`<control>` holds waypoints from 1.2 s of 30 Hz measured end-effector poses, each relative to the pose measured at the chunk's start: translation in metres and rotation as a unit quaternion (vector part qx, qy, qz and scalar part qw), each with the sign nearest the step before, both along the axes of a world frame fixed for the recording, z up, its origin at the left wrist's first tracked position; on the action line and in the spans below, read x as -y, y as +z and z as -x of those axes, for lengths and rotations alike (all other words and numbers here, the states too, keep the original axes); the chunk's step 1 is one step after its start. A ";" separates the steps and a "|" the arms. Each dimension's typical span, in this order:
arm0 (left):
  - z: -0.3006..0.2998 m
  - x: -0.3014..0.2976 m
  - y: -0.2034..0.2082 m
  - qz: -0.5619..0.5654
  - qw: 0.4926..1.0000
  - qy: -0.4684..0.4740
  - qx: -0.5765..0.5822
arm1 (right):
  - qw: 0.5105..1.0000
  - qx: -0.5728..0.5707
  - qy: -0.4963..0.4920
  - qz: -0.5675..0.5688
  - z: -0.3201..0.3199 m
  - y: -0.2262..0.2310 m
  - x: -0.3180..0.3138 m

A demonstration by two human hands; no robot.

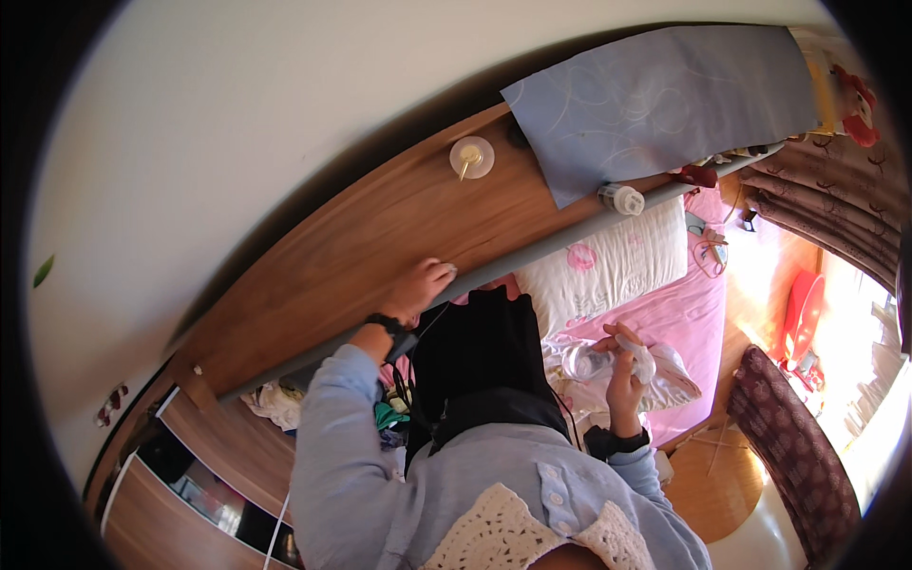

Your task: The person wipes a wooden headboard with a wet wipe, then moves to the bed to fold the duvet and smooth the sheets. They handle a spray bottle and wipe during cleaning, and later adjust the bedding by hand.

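My left hand (424, 288) rests at the front edge of the wooden headboard shelf (361, 242), fingers curled. Something small and whitish shows at its fingertips, too small to name. Held over the bed, my right hand (623, 380) is closed on a crumpled white tissue (643, 362). Farther along the shelf stand a round pump bottle (472, 158) with a gold-coloured spout and a white lidded bottle (622, 199). The white bottle is beside a blue-grey patterned mat (665, 104).
Against the shelf's grey edge leans a white pillow (608, 271) on a pink bedsheet (689, 313). Rumpled clothes (277, 407) lie at the left, near a wooden cabinet (218, 465). Dark patterned curtains (788, 446) and a red object (804, 316) are at the right.
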State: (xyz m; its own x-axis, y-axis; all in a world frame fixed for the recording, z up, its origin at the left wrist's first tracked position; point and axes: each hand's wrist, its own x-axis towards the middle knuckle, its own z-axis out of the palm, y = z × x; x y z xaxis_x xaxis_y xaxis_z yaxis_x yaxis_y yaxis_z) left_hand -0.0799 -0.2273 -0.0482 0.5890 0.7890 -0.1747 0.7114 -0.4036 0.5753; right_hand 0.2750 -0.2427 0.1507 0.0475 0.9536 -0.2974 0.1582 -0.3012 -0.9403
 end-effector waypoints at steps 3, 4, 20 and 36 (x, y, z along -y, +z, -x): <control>0.009 0.002 -0.003 -0.029 0.999 -0.013 0.002 | 1.000 0.016 -0.008 0.023 0.000 -0.002 0.003; -0.008 -0.006 -0.010 -0.029 0.999 0.009 0.017 | 1.000 0.016 -0.011 0.019 0.001 -0.002 0.004; -0.126 -0.015 -0.044 -0.064 0.935 0.308 0.164 | 0.995 0.076 0.061 -0.014 0.054 -0.009 0.047; 0.074 0.059 -0.055 -0.168 0.751 0.627 0.121 | 0.982 0.060 0.178 0.000 0.134 0.002 0.047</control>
